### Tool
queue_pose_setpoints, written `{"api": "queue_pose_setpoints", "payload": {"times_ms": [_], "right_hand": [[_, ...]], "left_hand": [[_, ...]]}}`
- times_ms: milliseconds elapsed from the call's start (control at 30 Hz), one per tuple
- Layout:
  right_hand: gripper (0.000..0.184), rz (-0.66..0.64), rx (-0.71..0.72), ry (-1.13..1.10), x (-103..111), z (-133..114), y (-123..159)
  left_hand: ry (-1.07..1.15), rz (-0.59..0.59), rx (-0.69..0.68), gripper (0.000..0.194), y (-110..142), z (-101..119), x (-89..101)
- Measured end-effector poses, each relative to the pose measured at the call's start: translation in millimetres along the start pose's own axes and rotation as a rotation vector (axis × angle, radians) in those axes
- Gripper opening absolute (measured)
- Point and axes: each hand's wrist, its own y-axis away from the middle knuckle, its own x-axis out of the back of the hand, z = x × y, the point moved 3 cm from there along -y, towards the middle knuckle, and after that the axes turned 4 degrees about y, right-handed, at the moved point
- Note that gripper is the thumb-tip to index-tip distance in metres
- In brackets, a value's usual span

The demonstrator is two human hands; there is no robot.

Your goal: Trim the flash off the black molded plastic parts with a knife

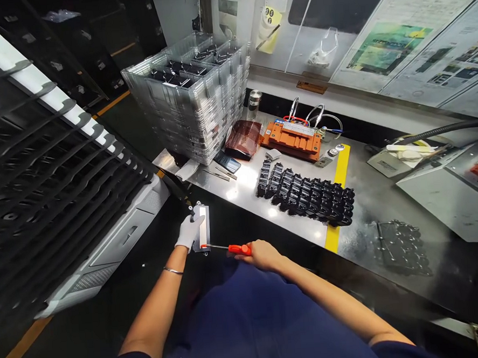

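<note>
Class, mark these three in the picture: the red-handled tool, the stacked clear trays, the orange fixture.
Red-handled tool (239, 249), head view: on its handle.
Stacked clear trays (193, 119), head view: on the side wall.
Orange fixture (292, 140), head view: on its body.

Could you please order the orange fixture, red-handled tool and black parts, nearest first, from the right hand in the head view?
1. Red-handled tool: held in the right hand.
2. Black parts: in rows on the bench.
3. Orange fixture: beyond those rows.
</note>
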Motion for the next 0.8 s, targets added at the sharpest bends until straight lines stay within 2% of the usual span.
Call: {"api": "queue_pose_setpoints", "payload": {"times_ms": [300,600,800], "right_hand": [[0.052,0.178,-0.172,-0.062,21,25,-4],[0.049,0.148,-0.194,-0.127,19,36,-2],[0.049,0.056,-0.141,-0.242,18,69,6]], "left_hand": [[0.039,-0.197,-0.131,0.048,19,-3,-1.3],[-0.159,-0.251,-0.21,0.04,24,-3,-14.9],[-0.355,-0.212,-0.274,0.032,24,-1,-28.0]]}}
